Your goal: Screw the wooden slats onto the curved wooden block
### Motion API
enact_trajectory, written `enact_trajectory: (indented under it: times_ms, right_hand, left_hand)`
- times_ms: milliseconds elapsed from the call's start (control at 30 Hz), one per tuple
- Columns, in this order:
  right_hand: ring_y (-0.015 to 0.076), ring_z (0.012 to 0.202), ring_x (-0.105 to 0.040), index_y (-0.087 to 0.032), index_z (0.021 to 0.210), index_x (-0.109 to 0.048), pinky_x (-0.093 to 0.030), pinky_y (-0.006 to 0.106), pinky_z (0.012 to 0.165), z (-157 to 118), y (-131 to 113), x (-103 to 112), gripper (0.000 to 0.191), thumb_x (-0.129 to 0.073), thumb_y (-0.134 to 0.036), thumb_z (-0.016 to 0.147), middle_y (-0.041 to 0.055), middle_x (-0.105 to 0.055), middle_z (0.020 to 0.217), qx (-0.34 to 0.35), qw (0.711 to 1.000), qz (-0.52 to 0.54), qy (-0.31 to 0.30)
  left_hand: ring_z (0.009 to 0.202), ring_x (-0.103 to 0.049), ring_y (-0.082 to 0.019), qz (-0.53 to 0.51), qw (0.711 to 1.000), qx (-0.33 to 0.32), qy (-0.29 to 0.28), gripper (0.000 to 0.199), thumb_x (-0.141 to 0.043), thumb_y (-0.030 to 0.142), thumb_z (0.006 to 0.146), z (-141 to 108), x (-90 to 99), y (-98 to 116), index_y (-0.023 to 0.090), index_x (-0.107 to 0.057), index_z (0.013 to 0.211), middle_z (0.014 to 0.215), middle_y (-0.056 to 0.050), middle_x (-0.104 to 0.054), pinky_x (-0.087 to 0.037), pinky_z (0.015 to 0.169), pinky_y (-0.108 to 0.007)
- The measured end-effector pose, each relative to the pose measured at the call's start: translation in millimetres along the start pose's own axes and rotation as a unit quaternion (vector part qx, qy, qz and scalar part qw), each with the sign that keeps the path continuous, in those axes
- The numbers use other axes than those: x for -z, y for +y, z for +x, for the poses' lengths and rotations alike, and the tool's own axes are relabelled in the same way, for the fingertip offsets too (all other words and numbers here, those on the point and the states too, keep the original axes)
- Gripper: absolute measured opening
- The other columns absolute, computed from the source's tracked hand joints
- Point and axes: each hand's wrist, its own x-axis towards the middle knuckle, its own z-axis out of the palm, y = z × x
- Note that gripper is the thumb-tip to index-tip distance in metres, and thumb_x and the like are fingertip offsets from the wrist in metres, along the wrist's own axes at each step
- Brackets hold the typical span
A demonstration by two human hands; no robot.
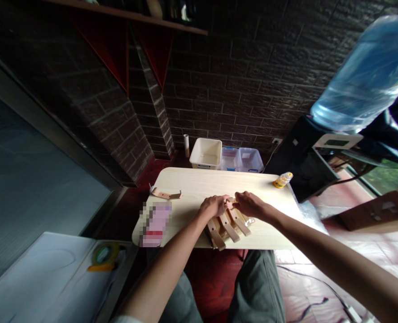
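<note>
Both of my hands meet over a light wooden piece with several curved slats (230, 228), which lies near the front edge of the pale table (199, 179). My left hand (214, 206) is closed at the upper left end of the slats. From the right, my right hand (249, 202) is also closed, at their upper end. Something small and pale shows between the fingertips, too small to name. Clear plastic wrap (250, 221) shows beside the slats on the right.
A bent wooden strip (167, 195) and a blurred pink item (157, 222) lie on the table's left. A yellow-based bottle (282, 180) stands back right. Behind the table are a cream bin (206, 152) and clear bins (250, 159); a water dispenser (301, 152) is at right.
</note>
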Motion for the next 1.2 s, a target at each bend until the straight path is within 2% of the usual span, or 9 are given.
enact_trajectory:
  times_ms: [133,200,333,467,633,733,933,1067,1200]
  right_hand:
    - [0.0276,0.093,-0.067,-0.005,0.112,-0.058,-0.048,0.032,0.073,-1.1,-5.0,9.0,0.035,-0.047,-0.033,0.095,0.021,-0.068,0.101,-0.001,1.0,0.004,-0.007]
    - [0.0268,0.092,-0.067,-0.006,0.112,-0.057,-0.048,0.03,0.071,-6.1,-5.8,16.7,0.033,-0.051,-0.031,0.093,0.0193,-0.069,0.1,0.008,1.0,0.013,-0.009]
    - [0.0238,0.089,-0.068,-0.01,0.118,-0.055,-0.046,0.027,0.067,-18.3,-3.3,28.1,0.033,-0.056,-0.025,0.088,0.0137,-0.071,0.1,0.068,0.997,0.024,0.003]
    - [0.0215,0.08,-0.067,-0.014,0.117,-0.057,-0.044,0.028,0.063,-20.5,-0.1,25.6,0.027,-0.046,-0.016,0.092,0.0118,-0.071,0.096,0.101,0.995,-0.004,0.022]
    - [0.0208,0.076,-0.067,-0.014,0.114,-0.058,-0.043,0.027,0.061,-14.5,1.7,16.2,0.024,-0.046,-0.024,0.096,0.0117,-0.072,0.092,0.111,0.993,-0.007,0.025]
    - [0.022,0.075,-0.068,-0.013,0.115,-0.058,-0.043,0.028,0.06,-12.3,0.0,13.3,0.028,-0.043,-0.031,0.098,0.0125,-0.071,0.088,0.096,0.995,-0.013,0.027]
    - [0.0257,0.078,-0.069,-0.011,0.108,-0.062,-0.045,0.029,0.06,-5.1,-5.2,12.1,0.035,-0.045,-0.039,0.096,0.0165,-0.07,0.088,0.014,1.0,-0.008,0.027]
    - [0.0287,0.083,-0.07,-0.009,0.103,-0.065,-0.048,0.031,0.064,-0.5,-9.0,17.2,0.044,-0.044,-0.047,0.095,0.0196,-0.07,0.091,-0.023,1.0,-0.008,0.01]
    - [0.0298,0.087,-0.07,-0.009,0.107,-0.062,-0.049,0.032,0.067,-3.2,-12.2,25.6,0.041,-0.046,-0.045,0.095,0.0207,-0.07,0.095,-0.04,0.999,-0.015,-0.003]
  left_hand:
    - [0.097,-0.066,-0.025,0.003,1.0,-0.003,0.008,0.045,-0.045,0.047,0.089,1.2,-3.2,-1.4,0.034,-0.051,0.131,0.115,-0.004,-0.068,-0.05,0.08,-0.032]
    - [0.098,-0.066,-0.025,0.005,1.0,0.0,0.013,0.044,-0.045,0.047,0.089,-0.1,-2.7,-0.6,0.033,-0.053,0.13,0.115,-0.004,-0.069,-0.05,0.08,-0.032]
    - [0.1,-0.066,-0.024,-0.003,1.0,0.014,0.004,0.038,-0.047,0.045,0.088,-4.0,2.7,2.3,0.032,-0.058,0.122,0.114,-0.004,-0.069,-0.049,0.081,-0.03]
    - [0.098,-0.066,-0.023,-0.009,1.0,0.012,0.004,0.037,-0.047,0.044,0.088,-7.8,7.5,3.6,0.031,-0.059,0.12,0.115,-0.004,-0.069,-0.049,0.08,-0.029]
    - [0.102,-0.065,-0.024,-0.003,1.0,0.016,0.008,0.041,-0.046,0.044,0.089,-7.6,5.0,1.9,0.031,-0.055,0.126,0.119,-0.005,-0.067,-0.049,0.082,-0.029]
    - [0.103,-0.064,-0.025,0.001,1.0,0.02,-0.003,0.042,-0.046,0.045,0.089,-4.0,1.3,-0.1,0.031,-0.054,0.128,0.121,-0.006,-0.066,-0.049,0.084,-0.031]
    - [0.101,-0.065,-0.024,-0.001,1.0,0.012,-0.017,0.044,-0.047,0.046,0.089,2.9,-3.0,-4.3,0.032,-0.053,0.13,0.118,-0.005,-0.067,-0.05,0.083,-0.031]
    - [0.099,-0.065,-0.022,-0.003,1.0,0.006,-0.011,0.044,-0.047,0.045,0.089,3.9,-3.7,-4.8,0.032,-0.053,0.131,0.116,-0.004,-0.068,-0.05,0.082,-0.03]
    - [0.098,-0.065,-0.021,-0.01,1.0,0.008,-0.015,0.044,-0.048,0.043,0.089,2.2,-1.9,-2.8,0.03,-0.053,0.131,0.117,-0.005,-0.068,-0.05,0.082,-0.029]
